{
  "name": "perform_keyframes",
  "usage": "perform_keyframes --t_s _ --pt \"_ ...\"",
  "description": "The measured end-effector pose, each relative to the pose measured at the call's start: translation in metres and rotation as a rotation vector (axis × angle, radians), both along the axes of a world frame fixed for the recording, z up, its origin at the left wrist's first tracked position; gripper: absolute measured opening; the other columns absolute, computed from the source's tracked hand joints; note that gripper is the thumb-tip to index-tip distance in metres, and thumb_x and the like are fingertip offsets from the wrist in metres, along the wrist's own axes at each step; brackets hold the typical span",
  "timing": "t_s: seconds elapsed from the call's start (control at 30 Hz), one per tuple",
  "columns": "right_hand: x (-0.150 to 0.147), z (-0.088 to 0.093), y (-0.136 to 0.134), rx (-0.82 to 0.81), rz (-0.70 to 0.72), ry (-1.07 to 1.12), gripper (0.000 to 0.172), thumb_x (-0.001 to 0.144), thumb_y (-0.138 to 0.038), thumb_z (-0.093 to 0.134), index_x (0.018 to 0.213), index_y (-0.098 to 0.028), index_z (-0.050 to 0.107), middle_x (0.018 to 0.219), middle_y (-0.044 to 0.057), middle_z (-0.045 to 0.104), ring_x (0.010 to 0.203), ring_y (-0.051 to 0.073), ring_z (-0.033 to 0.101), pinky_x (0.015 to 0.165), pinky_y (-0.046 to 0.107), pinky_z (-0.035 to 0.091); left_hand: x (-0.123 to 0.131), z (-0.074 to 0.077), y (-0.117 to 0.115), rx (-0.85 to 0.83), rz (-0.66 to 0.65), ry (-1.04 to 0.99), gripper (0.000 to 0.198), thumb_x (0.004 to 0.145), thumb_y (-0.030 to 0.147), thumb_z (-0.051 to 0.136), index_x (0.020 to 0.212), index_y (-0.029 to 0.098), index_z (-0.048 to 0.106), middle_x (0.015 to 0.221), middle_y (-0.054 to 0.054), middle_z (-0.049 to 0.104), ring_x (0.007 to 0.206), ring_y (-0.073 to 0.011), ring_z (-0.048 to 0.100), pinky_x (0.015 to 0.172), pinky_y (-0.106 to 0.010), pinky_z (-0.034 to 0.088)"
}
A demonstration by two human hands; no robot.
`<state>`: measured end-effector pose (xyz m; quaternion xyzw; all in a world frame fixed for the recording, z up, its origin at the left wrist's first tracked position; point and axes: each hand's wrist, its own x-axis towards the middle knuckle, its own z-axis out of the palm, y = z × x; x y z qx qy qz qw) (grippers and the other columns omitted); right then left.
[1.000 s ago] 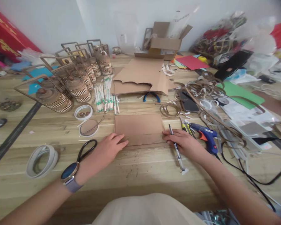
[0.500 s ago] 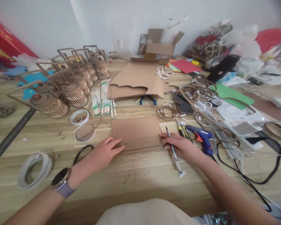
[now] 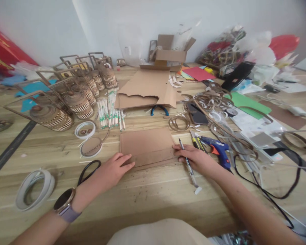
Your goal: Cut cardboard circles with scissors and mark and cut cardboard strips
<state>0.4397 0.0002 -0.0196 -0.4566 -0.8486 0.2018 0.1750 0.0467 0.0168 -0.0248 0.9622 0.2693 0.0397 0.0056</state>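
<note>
A rectangular piece of brown cardboard (image 3: 148,141) lies flat on the wooden table in front of me. Along its near side runs a narrow band with a dark, rough edge; whether it is a fold or a separate strip I cannot tell. My left hand (image 3: 114,170), with a watch on the wrist, rests its outstretched fingers on the near left corner. At the right edge, the fingertips of my right hand (image 3: 193,158) touch the cardboard while a pen (image 3: 190,168) is held in that hand, slanting towards me. Scissors (image 3: 88,170), partly hidden, lie beside my left forearm.
A blue glue gun (image 3: 218,148) and yellow cutter (image 3: 197,141) lie at right, near a phone (image 3: 197,112) and coiled brown strips. Blue-handled pliers (image 3: 159,109) sit before torn cardboard (image 3: 148,83). Several woven baskets (image 3: 52,117) and a white tape roll (image 3: 35,189) stand left.
The whole view has shifted slightly. Both hands stay at the cardboard's sides, and its near band now shows a more slanted dark line. The pen remains in my right hand.
</note>
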Motion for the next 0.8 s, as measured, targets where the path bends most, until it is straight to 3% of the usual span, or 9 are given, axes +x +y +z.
perform_keyframes --t_s 0.3,0.6,0.7,0.8 --pt "0.004 -0.007 0.004 0.062 0.028 0.008 0.025 0.096 -0.019 0.051 0.102 -0.022 0.075 0.131 0.016 0.071 0.124 0.027 0.066 0.103 0.040 0.055 0.003 0.004 -0.001 -0.005 0.011 0.037 0.049 0.090 -0.002 0.046 0.131 0.016 0.065 0.135 -0.015 0.065 0.112 -0.0248 0.056 0.096 -0.038 0.054" --pt "-0.001 0.004 0.002 -0.025 0.008 0.059 0.024 0.095 -0.017 0.052 0.101 -0.023 0.075 0.128 0.013 0.072 0.127 0.025 0.063 0.105 0.041 0.053 0.006 0.012 0.000 -0.046 0.034 0.093 0.048 0.091 -0.002 0.042 0.128 0.016 0.068 0.132 -0.016 0.067 0.105 -0.0262 0.060 0.091 -0.043 0.055" --pt "-0.001 0.005 0.002 -0.047 -0.006 0.067 0.025 0.094 -0.015 0.053 0.100 -0.024 0.075 0.130 0.012 0.071 0.127 0.025 0.063 0.105 0.041 0.052 0.015 0.021 0.004 -0.089 0.029 0.109 0.037 0.093 0.002 0.046 0.115 0.016 0.072 0.128 -0.016 0.068 0.106 -0.0283 0.061 0.089 -0.043 0.054" --pt "0.000 0.005 0.002 -0.052 -0.008 0.074 0.024 0.094 -0.014 0.054 0.100 -0.024 0.076 0.130 0.012 0.071 0.127 0.025 0.063 0.106 0.041 0.051 0.031 0.035 0.009 -0.186 0.008 0.096 0.034 0.091 -0.002 0.044 0.095 0.016 0.072 0.122 -0.012 0.067 0.103 -0.0230 0.061 0.089 -0.036 0.051"
